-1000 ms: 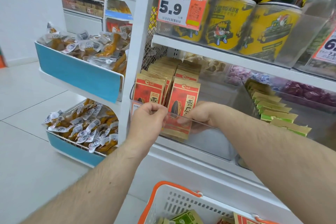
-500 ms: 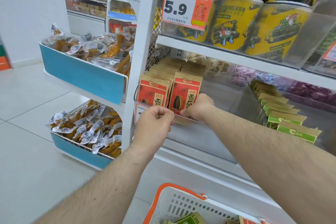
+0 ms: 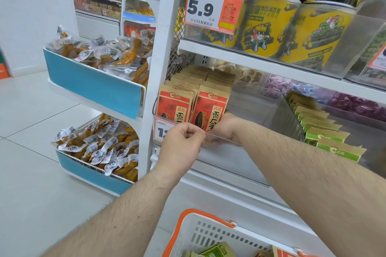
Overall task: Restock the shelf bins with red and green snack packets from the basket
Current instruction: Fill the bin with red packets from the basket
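The white shelf unit (image 3: 261, 62) fills the right of the scene, and on its middle level a clear bin (image 3: 229, 142) holds two rows of red snack packets (image 3: 175, 106) at its left end, with green snack packets (image 3: 325, 133) lined up in the bin further right. Down near the person's feet sits the basket (image 3: 208, 233), with more green and red packets showing inside. This looks like the seating step: the front red packet (image 3: 211, 110) is being squared up behind the bin's front wall. Next would come a reach back down to the basket. The right hand (image 3: 225, 129) curls round that packet's lower edge; the left hand (image 3: 181, 144) is fisted, pinching the bin's front lip.
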Demonstrator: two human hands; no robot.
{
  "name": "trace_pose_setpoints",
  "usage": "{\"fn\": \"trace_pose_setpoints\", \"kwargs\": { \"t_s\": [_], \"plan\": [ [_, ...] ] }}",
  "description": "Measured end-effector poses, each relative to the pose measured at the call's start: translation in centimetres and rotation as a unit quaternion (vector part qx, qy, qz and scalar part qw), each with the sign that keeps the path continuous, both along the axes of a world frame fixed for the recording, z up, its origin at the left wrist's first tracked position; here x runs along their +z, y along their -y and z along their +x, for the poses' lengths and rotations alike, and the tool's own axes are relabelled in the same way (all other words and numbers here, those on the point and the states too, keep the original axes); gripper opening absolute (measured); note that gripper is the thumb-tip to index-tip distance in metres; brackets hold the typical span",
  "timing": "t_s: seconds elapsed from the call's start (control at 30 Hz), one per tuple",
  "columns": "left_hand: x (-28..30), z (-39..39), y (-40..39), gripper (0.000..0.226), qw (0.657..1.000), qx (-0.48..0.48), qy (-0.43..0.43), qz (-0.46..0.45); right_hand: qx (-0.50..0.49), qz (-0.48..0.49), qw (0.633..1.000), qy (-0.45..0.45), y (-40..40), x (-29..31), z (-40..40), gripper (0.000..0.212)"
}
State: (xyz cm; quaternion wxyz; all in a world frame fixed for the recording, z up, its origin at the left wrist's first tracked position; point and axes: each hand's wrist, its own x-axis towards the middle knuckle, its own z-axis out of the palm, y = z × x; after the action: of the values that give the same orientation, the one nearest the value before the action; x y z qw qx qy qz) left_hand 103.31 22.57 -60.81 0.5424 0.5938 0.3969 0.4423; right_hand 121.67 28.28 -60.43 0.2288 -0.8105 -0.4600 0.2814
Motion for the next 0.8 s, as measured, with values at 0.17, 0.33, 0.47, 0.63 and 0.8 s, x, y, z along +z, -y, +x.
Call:
{"fn": "trace_pose_setpoints", "kwargs": {
  "t_s": [0.17,0.33,0.47,0.63,0.8],
  "plan": [
    [0.0,-0.3,-0.1,0.012,1.000,-0.006,-0.010,0.002,0.022,-0.023,0.999,-0.022,1.5,1.2,-0.9,0.037],
    [-0.2,-0.3,-0.1,0.012,1.000,-0.007,-0.012,0.001,0.008,-0.026,0.999,-0.043,2.4,2.1,-1.3,0.033],
    [-0.3,-0.3,-0.1,0.012,1.000,-0.010,-0.016,0.009,-0.014,-0.030,0.996,-0.082,3.0,2.7,-1.3,0.037],
    [-0.2,-0.2,0.0,0.013,1.000,-0.015,-0.021,0.009,-0.021,-0.023,0.997,-0.070,3.8,3.1,-1.8,0.032],
    [-0.8,0.1,0.5,0.015,0.995,-0.062,-0.073,0.022,-0.039,0.012,0.999,-0.033,6.0,5.0,-3.0,0.034]
  ]
}}
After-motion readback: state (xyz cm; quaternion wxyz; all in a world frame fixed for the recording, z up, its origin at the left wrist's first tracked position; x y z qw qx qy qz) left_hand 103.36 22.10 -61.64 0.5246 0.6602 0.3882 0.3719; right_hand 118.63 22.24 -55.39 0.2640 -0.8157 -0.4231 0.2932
